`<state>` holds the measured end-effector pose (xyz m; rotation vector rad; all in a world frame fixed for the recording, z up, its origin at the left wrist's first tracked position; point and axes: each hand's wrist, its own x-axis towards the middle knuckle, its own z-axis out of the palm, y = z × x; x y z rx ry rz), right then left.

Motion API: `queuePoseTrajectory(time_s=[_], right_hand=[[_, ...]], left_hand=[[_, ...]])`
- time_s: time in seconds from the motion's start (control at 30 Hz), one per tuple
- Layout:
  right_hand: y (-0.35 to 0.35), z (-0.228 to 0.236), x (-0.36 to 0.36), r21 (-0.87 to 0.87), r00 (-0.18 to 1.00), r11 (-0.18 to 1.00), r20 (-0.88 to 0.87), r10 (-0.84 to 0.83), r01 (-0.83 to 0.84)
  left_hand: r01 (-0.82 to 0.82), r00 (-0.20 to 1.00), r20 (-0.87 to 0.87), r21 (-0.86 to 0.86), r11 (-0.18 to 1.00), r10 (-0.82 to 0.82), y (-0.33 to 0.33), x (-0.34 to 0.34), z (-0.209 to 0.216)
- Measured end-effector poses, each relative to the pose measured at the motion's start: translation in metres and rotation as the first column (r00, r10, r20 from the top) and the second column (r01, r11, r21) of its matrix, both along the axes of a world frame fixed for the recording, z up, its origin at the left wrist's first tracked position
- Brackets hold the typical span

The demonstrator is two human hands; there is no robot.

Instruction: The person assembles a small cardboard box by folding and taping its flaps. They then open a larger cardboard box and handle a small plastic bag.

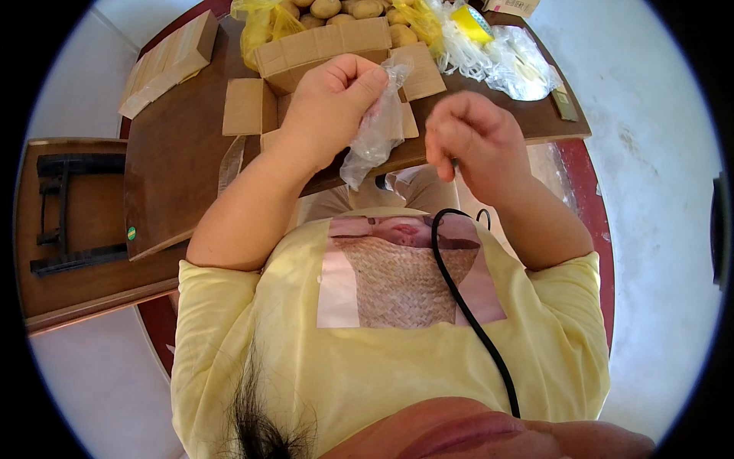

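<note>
My left hand (332,103) is raised above the brown table (176,176) and pinches a small clear plastic bag (377,126), which hangs crumpled from the fingers. My right hand (474,141) hovers just to the right of the bag with fingers curled in; I see nothing clearly held in it. Behind both hands lies an open cardboard box (321,50) with its flaps spread. Potatoes (344,9) sit at the table's far edge, partly in a yellow net bag (260,27).
A pile of clear plastic bags (512,57) and a yellow tape roll (470,21) lie at the far right of the table. Flat cardboard pieces (164,65) are stacked at the far left. A low wooden bench (69,229) stands to the left. A black cable (466,306) runs down my yellow shirt.
</note>
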<state>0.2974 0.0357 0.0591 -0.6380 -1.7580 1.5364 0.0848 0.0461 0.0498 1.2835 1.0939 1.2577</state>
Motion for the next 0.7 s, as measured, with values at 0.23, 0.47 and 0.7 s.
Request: queuePoseTrajectory(time_s=[0.23, 0.47, 0.7], right_hand=[[0.004, -0.007, -0.023, -0.422, 0.905, 0.895, -0.423, -0.054, -0.144], [0.003, 0.000, -0.032, -0.496, 0.909, 0.859, -0.405, -0.098, -0.128], [0.006, 0.005, -0.022, -0.449, 0.898, 0.883, -0.433, -0.080, -0.138]], left_hand=[[-0.048, 0.907, -0.328, 0.546, 0.837, 0.265, -0.034, 0.021, 0.012], [-0.044, 0.869, -0.341, 0.669, 0.742, 0.359, -0.033, 0.023, 0.007], [-0.018, 0.999, 0.031, 0.461, 0.887, 0.004, -0.034, 0.023, 0.015]])
